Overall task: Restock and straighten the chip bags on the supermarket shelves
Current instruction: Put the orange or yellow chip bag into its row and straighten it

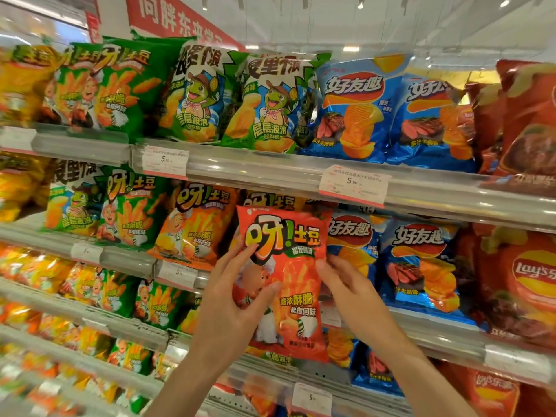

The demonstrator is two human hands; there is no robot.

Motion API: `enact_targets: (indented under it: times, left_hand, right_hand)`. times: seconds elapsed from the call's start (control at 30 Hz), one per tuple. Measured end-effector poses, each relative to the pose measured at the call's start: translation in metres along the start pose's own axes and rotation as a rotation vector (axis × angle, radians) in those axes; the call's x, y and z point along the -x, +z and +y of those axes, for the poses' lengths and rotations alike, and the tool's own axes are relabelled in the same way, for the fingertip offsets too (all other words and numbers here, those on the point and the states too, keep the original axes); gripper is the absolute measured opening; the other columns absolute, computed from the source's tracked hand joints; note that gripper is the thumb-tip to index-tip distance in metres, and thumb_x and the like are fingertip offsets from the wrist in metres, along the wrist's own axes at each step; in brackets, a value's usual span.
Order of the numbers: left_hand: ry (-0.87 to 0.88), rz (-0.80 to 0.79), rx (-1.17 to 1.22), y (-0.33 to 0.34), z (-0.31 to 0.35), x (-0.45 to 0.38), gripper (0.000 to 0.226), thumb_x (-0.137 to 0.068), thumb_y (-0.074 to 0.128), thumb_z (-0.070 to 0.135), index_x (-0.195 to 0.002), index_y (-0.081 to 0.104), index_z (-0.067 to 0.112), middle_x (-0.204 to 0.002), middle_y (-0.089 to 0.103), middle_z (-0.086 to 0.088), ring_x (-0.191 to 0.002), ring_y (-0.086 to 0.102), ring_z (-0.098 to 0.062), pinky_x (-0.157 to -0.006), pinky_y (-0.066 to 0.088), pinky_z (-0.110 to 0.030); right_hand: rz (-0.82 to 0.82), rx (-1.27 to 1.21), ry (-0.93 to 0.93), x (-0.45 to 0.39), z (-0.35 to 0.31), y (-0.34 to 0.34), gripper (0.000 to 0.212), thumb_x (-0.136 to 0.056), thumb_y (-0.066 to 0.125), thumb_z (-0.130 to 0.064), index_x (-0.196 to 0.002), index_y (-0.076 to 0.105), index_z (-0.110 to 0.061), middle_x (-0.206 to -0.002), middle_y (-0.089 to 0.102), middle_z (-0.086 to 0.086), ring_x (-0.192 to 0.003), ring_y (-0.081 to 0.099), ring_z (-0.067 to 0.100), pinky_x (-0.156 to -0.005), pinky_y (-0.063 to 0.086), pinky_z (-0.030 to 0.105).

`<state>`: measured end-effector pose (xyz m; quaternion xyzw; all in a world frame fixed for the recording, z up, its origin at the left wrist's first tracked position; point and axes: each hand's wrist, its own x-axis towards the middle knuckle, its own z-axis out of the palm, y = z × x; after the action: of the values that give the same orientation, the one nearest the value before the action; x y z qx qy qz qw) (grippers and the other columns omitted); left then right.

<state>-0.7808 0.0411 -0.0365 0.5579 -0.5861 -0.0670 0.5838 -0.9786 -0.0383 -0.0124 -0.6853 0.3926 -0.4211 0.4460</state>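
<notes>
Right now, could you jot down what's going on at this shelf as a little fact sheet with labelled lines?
place: supermarket snack shelves with price tags
held item: red-orange chip bag, upright, front facing out
left hand: grips the bag's left edge, thumb on its front
right hand: holds the bag's right edge
level: second shelf from the top
neighbours: orange bag to its left, blue bags to its right

One red-orange chip bag (285, 281), sealed and puffed, upright, label facing out, held before the second shelf between orange and blue bags.
</notes>
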Motion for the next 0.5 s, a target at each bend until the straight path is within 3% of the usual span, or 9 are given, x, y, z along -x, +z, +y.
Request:
enact_targets:
  times: [0.1, 0.23, 0.37, 0.5]
  left_hand:
    - [-0.022, 0.009, -0.018, -0.001, 0.005, 0.01, 0.066, -0.081, 0.068, 0.066, -0.142, 0.044, 0.055, -0.151, 0.036, 0.032, -0.142, 0.029, 0.01, -0.106, 0.033, -0.021]
    - [-0.056, 0.025, -0.014, -0.01, 0.004, 0.017, 0.067, -0.079, 0.069, 0.067, -0.141, 0.044, 0.057, -0.15, 0.035, 0.036, -0.141, 0.027, 0.015, -0.107, 0.031, -0.021]
    - [-0.07, 0.03, 0.003, -0.028, -0.004, 0.018, 0.068, -0.078, 0.067, 0.069, -0.14, 0.041, 0.06, -0.151, 0.03, 0.04, -0.142, 0.025, 0.015, -0.113, 0.034, -0.033]
    - [-0.098, 0.03, 0.011, -0.059, -0.021, 0.015, 0.072, -0.078, 0.066, 0.072, -0.143, 0.037, 0.061, -0.152, 0.027, 0.04, -0.142, 0.022, 0.015, -0.117, 0.035, -0.044]
  right_hand:
    - [-0.076, -0.065, 0.017, 0.003, 0.005, 0.008, 0.047, -0.076, 0.06, -0.078, -0.112, 0.065, -0.049, -0.109, 0.074, -0.018, -0.098, 0.072, 0.005, -0.076, 0.06, 0.025]
    - [-0.072, -0.089, 0.019, 0.002, 0.012, 0.02, 0.044, -0.07, 0.066, -0.077, -0.108, 0.063, -0.055, -0.108, 0.073, -0.023, -0.096, 0.072, 0.001, -0.075, 0.061, 0.025]
    - [-0.056, -0.085, 0.044, -0.001, 0.007, 0.041, 0.035, -0.072, 0.068, -0.067, -0.104, 0.064, -0.054, -0.105, 0.074, -0.022, -0.093, 0.072, 0.001, -0.074, 0.061, 0.027]
    - [-0.056, -0.111, 0.044, -0.004, -0.009, 0.075, 0.045, -0.068, 0.069, -0.066, -0.107, 0.065, -0.044, -0.102, 0.075, -0.02, -0.091, 0.073, 0.004, -0.074, 0.062, 0.03]
